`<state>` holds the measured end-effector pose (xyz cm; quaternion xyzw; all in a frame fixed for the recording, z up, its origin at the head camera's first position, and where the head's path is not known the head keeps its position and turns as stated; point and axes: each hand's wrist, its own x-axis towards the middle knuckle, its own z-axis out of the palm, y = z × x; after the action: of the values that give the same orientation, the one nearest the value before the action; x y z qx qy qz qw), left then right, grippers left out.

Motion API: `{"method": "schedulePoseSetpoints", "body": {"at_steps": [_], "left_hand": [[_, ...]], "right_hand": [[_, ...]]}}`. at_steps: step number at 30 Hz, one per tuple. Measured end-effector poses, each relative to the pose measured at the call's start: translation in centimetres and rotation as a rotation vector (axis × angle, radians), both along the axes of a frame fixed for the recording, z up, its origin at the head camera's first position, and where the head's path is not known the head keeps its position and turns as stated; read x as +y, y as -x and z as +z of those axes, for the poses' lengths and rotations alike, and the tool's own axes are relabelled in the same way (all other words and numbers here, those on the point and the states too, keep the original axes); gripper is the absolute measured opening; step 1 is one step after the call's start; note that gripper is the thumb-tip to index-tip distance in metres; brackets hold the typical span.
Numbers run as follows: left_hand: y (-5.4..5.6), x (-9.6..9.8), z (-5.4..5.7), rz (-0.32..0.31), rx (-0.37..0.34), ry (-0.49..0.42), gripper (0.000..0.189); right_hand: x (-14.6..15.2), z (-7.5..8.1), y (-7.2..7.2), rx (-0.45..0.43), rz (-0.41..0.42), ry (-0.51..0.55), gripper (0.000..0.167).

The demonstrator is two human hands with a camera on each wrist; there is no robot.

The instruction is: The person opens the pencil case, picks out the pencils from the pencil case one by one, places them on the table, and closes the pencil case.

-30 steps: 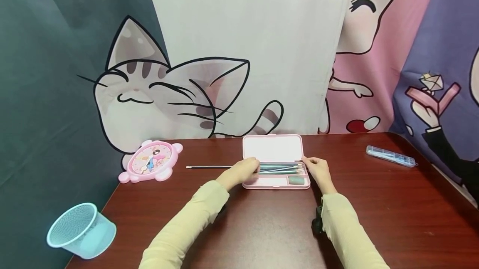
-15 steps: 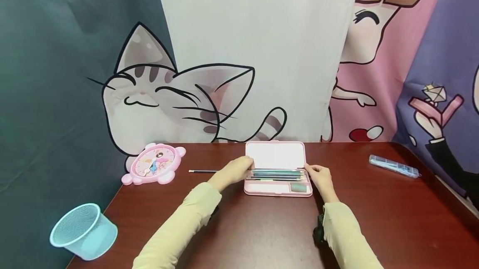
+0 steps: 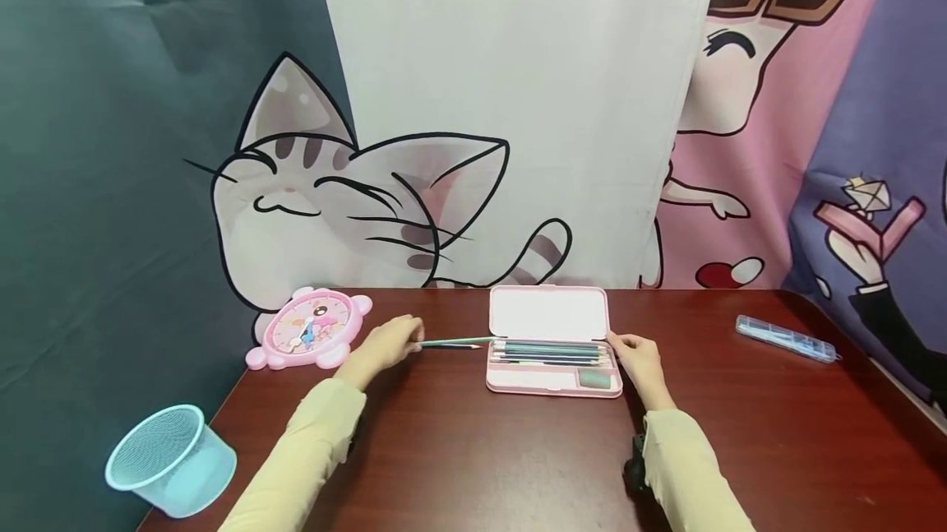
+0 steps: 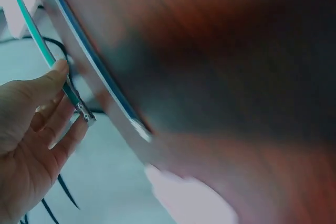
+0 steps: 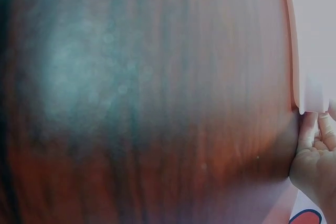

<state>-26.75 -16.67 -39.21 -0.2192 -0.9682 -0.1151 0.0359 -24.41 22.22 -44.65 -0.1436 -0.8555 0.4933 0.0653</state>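
My left hand (image 3: 388,343) pinches a green pencil (image 3: 455,341) near its metal-banded end, seen close in the left wrist view. The pencil's point reaches the left edge of the open pink pencil case (image 3: 510,384). Below it, a dark blue pencil (image 4: 97,64) lies on the table. Several pencils (image 3: 551,351) fill the case's long compartment, and a grey-green eraser (image 3: 594,378) sits in the small front one. With its fingertips, my right hand (image 3: 639,359) grips the case's right side by the hinge; the right wrist view shows those fingers at the edge.
A pink clock (image 3: 309,328) lies at the back left of the brown table (image 3: 473,458). Near the left edge stands a light-blue mesh basket (image 3: 173,458). A clear blue plastic box (image 3: 787,339) lies at the back right. Printed curtains (image 3: 533,104) hang behind.
My left hand has moved left from over the case, drawing the green pencil out with it. The right hand stays at the case's right side. The head view has shifted slightly.
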Motion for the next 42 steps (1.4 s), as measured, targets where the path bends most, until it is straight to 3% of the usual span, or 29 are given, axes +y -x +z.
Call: {"method": "schedulePoseSetpoints", "body": {"at_steps": [5, 10, 24, 30, 36, 42], "left_hand": [[-0.1, -2.5, -0.8, 0.014, -0.02, 0.043, 0.017], [-0.2, -3.2, -1.7, 0.02, -0.041, 0.068, 0.016], [-0.5, -2.9, -2.6, 0.024, 0.139, 0.02, 0.018], [-0.3, 1.0, -2.1, -0.058, 0.134, -0.007, 0.015], [-0.3, 6.7, -1.6, -0.182, 0.053, -0.038, 0.012], [-0.4, 11.2, -2.0, -0.249, 0.018, 0.022, 0.021]], "right_hand": [[0.3, -0.2, -0.2, -0.003, -0.006, 0.002, 0.045], [0.5, -0.4, -0.2, -0.003, -0.013, -0.018, 0.045], [-0.5, -0.4, 0.1, 0.043, -0.017, -0.017, 0.042], [-0.4, -0.5, 0.1, 0.053, -0.024, -0.026, 0.041], [-0.3, -0.5, 0.0, 0.064, -0.031, -0.033, 0.041], [-0.3, -0.6, -0.1, 0.063, -0.045, -0.051, 0.038]]}}
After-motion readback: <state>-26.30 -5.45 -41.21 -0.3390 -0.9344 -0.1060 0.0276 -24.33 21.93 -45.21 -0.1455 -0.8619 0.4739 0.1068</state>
